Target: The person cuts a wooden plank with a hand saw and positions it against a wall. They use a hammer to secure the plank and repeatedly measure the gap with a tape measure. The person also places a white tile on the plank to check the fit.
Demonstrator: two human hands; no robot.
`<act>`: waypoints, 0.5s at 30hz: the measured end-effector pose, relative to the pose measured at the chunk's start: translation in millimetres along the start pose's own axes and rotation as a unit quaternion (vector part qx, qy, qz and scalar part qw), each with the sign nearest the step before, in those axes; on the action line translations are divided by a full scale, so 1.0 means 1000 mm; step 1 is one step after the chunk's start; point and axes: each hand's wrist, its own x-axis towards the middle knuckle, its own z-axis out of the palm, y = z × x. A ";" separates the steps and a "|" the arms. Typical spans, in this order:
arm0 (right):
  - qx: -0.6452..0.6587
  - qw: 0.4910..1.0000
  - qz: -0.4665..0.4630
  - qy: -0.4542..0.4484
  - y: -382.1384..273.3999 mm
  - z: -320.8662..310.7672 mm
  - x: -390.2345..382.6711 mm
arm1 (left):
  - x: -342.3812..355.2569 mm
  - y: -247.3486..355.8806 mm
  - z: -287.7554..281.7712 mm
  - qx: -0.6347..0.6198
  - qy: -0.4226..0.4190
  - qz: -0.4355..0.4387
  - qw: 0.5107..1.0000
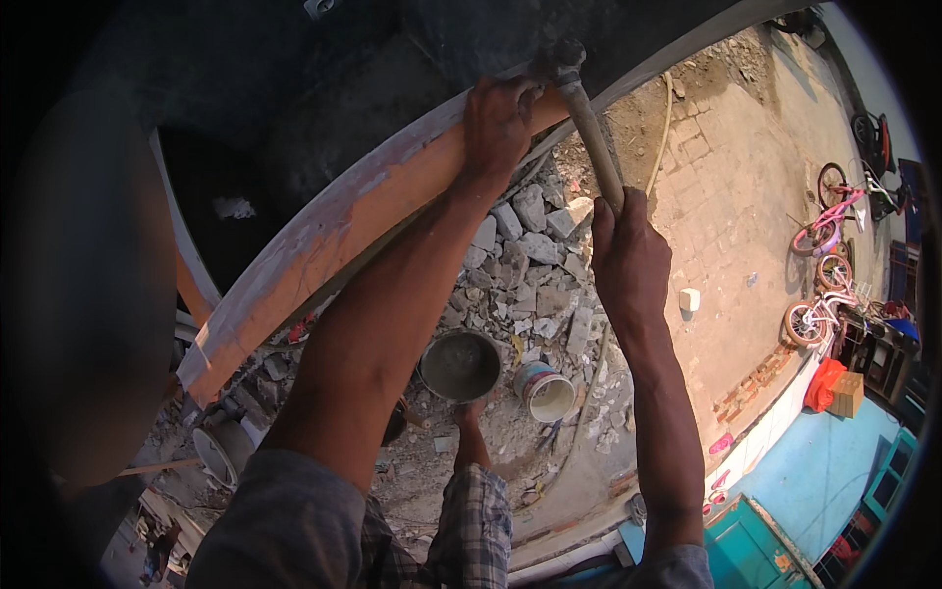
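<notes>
My right hand [631, 253] is closed round the lower end of a hammer's wooden handle [595, 142]. The hammer head [567, 55] is at the top, close beside the fingers of my left hand [497, 126]. That hand is closed at the edge of a curved, orange-painted concrete ledge [378, 211]. What its fingers hold, if anything, is hidden in shadow. Chipped, pale patches run along the top of the ledge, and a dark surface lies beyond it.
Far below lie broken rubble [530, 250], a round dark bucket [459, 365], a paint pail [546, 393] and another whitish bucket [224, 450]. A yellowish hose [663, 133] crosses the ground. Children's bicycles [811, 322] stand at the right, near a turquoise surface [800, 461].
</notes>
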 end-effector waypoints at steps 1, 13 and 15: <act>-0.009 1.000 0.010 -0.010 0.001 0.001 0.002 | 0.000 0.001 0.001 0.014 0.003 0.002 1.000; -0.006 0.998 0.062 -0.012 0.005 0.017 0.003 | -0.003 0.008 -0.005 0.012 0.012 0.025 1.000; 0.045 0.998 0.032 0.039 0.002 0.019 0.001 | -0.003 0.004 -0.007 -0.011 0.006 0.024 1.000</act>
